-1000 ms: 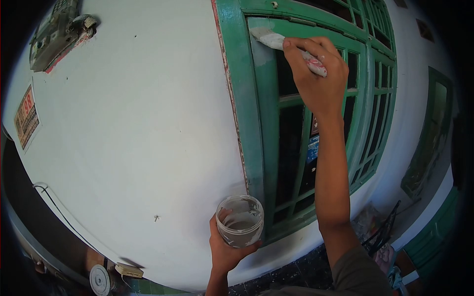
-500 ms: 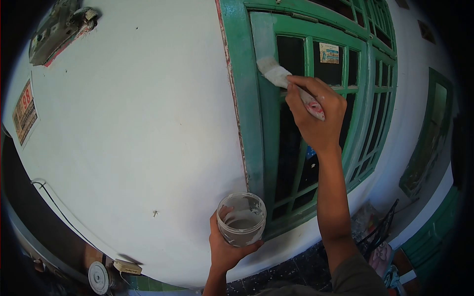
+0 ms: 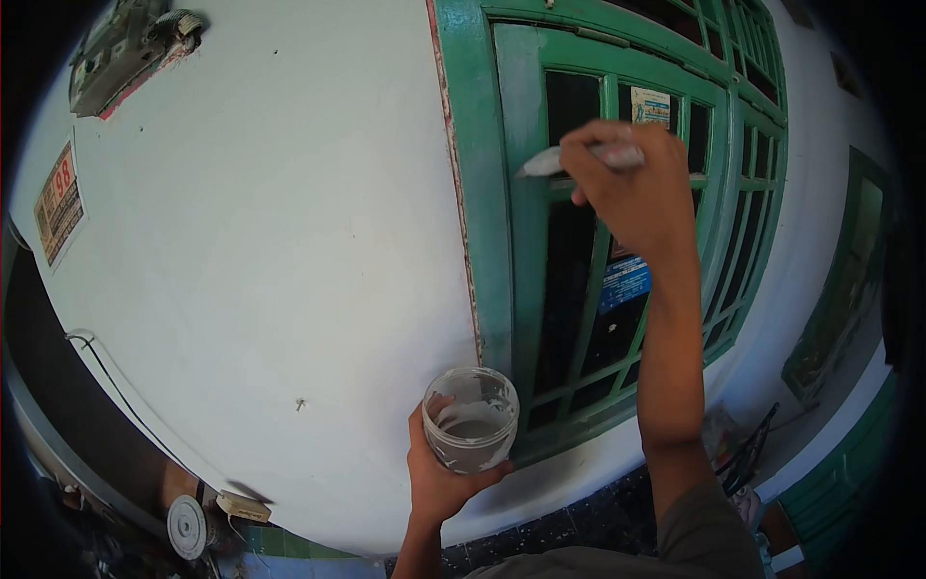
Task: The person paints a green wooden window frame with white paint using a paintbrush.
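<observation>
My right hand [image 3: 632,183] is closed around the handle of a paintbrush [image 3: 546,162], its bristles seen nearly edge-on against the left stile of a green window frame [image 3: 526,251]. Whitish-grey paint covers the upper part of that stile, while green shows lower down. Low in the view, my left hand [image 3: 442,487] grips a clear plastic tub [image 3: 471,446] from below and the side. Grey-white paint lies inside the tub, and smears coat its wall. The tub is upright or slightly tilted, close to the wall beside the frame.
A white wall [image 3: 260,241] fills the left, with an electric meter box [image 3: 116,68] and a numbered sticker [image 3: 60,198] on it. Stickers [image 3: 625,283] cling to the dark panes. Below are a dark tiled floor [image 3: 569,526] and a round whitish object [image 3: 187,528].
The brush has moved down the stile and turned from flat to nearly edge-on, my right wrist rotating with it. My left hand and the tub stay almost in place.
</observation>
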A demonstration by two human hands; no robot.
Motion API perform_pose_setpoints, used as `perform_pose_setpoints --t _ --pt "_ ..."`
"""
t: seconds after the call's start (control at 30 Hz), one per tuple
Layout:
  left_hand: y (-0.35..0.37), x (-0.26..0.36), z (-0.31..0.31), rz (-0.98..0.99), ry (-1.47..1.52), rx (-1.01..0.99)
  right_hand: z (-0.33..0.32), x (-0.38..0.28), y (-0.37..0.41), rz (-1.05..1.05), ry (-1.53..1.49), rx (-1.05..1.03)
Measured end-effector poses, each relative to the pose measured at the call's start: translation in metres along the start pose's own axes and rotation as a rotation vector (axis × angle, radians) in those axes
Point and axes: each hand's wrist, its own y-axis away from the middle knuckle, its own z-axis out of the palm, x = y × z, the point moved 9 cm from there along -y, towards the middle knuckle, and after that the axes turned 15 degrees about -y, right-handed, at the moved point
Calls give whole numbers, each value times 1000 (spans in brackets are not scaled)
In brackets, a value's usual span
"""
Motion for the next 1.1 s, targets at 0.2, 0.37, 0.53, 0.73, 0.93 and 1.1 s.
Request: perform_pose_setpoints --t 0.2,0.37,0.53,0.73,0.93,1.1 --pt "-1 6 0 38 16 30 -8 -9 -40 -190 -161 157" --pt "-1 3 2 13 18 39 -11 -17 -23 -490 -134 288" --pt "-2 2 7 24 3 33 5 11 25 -375 -81 172" --pt "-2 2 15 3 16 14 10 28 81 -248 -56 98" --pt "-2 5 18 -6 11 3 -1 26 74 8 -64 -37" --pt "-3 7 15 -1 5 23 0 24 33 25 -171 -56"
